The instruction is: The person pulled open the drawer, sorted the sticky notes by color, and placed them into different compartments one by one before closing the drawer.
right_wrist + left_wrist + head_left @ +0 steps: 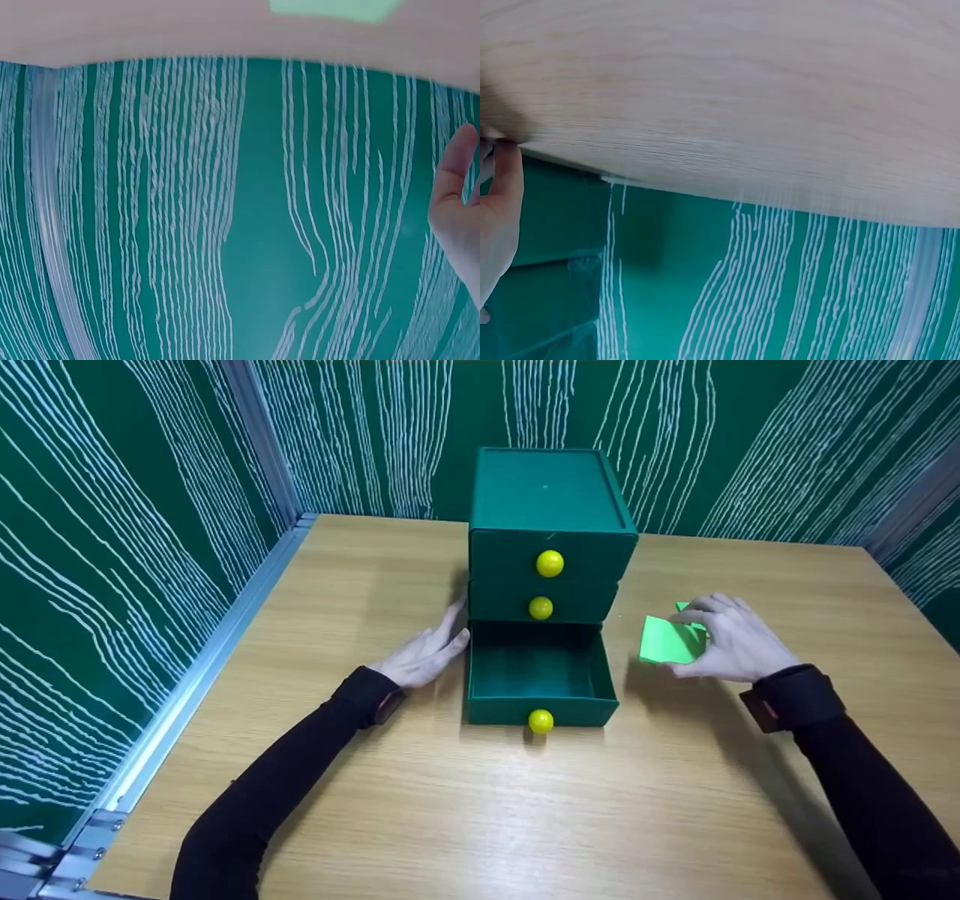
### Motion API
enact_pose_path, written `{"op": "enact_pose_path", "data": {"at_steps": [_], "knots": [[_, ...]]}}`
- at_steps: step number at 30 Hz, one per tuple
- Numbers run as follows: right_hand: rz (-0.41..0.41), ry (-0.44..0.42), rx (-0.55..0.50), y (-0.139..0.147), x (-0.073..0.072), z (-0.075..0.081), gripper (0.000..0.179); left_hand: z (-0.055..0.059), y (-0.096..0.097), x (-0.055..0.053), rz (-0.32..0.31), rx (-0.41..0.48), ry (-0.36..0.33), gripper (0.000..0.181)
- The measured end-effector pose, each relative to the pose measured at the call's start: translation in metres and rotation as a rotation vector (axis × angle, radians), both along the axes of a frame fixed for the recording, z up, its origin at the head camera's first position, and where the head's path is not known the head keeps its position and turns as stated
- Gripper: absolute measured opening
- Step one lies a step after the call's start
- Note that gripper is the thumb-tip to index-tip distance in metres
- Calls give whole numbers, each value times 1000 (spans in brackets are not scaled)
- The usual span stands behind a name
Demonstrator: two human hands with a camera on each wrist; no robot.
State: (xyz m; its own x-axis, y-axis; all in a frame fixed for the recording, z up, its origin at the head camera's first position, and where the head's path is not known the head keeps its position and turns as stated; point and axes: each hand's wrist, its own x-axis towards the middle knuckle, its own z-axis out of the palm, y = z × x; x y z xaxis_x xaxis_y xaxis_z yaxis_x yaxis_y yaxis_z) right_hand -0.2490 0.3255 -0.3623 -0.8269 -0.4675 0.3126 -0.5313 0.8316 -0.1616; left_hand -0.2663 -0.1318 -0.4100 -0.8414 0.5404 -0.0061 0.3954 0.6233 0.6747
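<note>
A green cabinet [551, 495] with three drawers and round yellow knobs stands on the table. Its bottom drawer [541, 711] is pulled out, and nothing shows inside. My left hand [424, 656] lies with extended fingers against the cabinet's left side; the left wrist view shows part of that hand [499, 217] beside the green wall of the cabinet. To the right of the cabinet, my right hand [733, 639] pinches a bright green square of paper [670, 642] between thumb and fingers. Another green paper piece [682, 606] peeks out behind that hand, mostly hidden.
The wooden table [420, 810] extends around the cabinet. Green panels [375, 435] with white wavy lines stand behind it and at the sides. A metal rail [202, 660] borders the left edge. In the right wrist view, green paper [337, 7] lies on the table.
</note>
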Motion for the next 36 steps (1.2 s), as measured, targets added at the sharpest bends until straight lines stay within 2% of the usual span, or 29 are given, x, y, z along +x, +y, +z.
{"op": "enact_pose_path", "data": {"at_steps": [8,15,22,29,36], "knots": [[99,86,-36,-22,14,19,59,-1,-2,1,22,-10,-11,116],[235,145,-36,-47,28,29,62,-2,0,1,12,-3,4,113],[290,93,-23,-79,44,42,63,0,0,1,10,5,10,114],[315,58,8,-108,38,43,66,1,1,1,10,-12,35,116],[316,29,34,-134,30,39,67,1,1,2,17,-21,12,115]]}}
